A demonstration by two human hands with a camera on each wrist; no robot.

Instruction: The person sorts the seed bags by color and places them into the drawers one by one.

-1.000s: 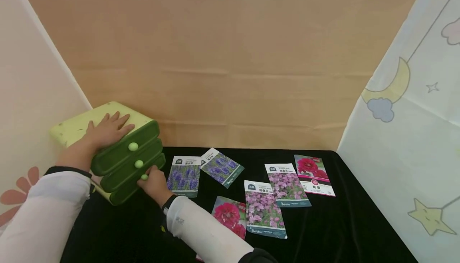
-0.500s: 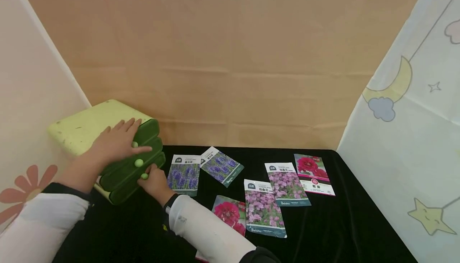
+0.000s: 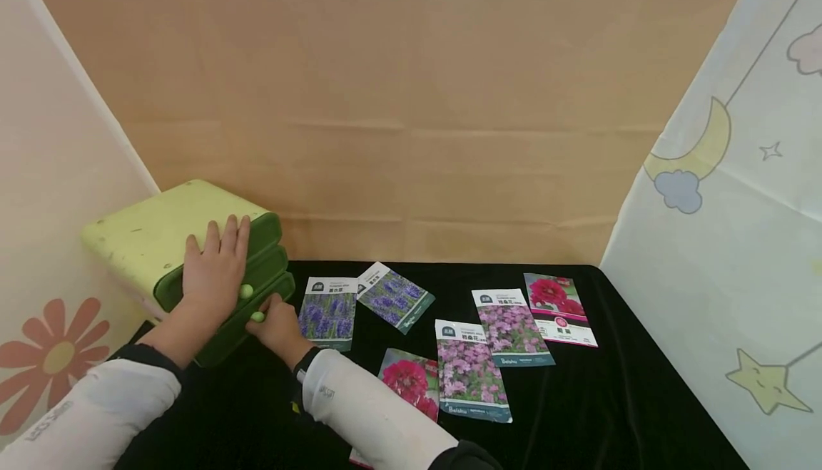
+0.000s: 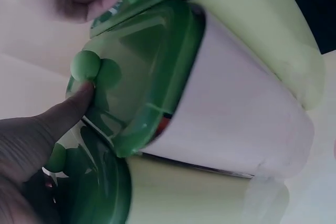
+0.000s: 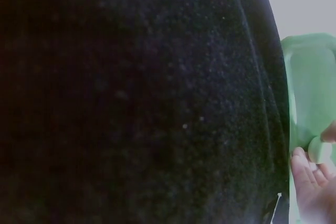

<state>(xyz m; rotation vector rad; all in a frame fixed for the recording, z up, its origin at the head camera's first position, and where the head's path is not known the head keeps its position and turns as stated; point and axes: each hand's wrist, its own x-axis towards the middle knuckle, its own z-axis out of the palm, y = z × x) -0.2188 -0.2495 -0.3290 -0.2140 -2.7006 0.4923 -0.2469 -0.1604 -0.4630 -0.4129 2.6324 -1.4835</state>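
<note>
Sliding off the top of the drawer box (image 3: 173, 217), the left hand (image 3: 215, 270) had come onto its green front, fingers straight and thumb at the middle knob (image 3: 246, 291). The box stood at the left of the black-covered bench (image 3: 578, 413). Its bottom knob (image 3: 257, 317) was pinched by the right hand (image 3: 281, 327). Flower-printed packets (image 3: 471, 374) lay to the right, before a tan backdrop (image 3: 411, 99).

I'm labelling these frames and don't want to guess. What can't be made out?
Contents of the box, head view: hidden by its fronts.
Top knob, head view: behind the left hand.
Near red packet, head view: partly behind the right sleeve.
Right hand, right wrist view: cut off by the edge.
Fine print on packets, head view: too small.
</note>
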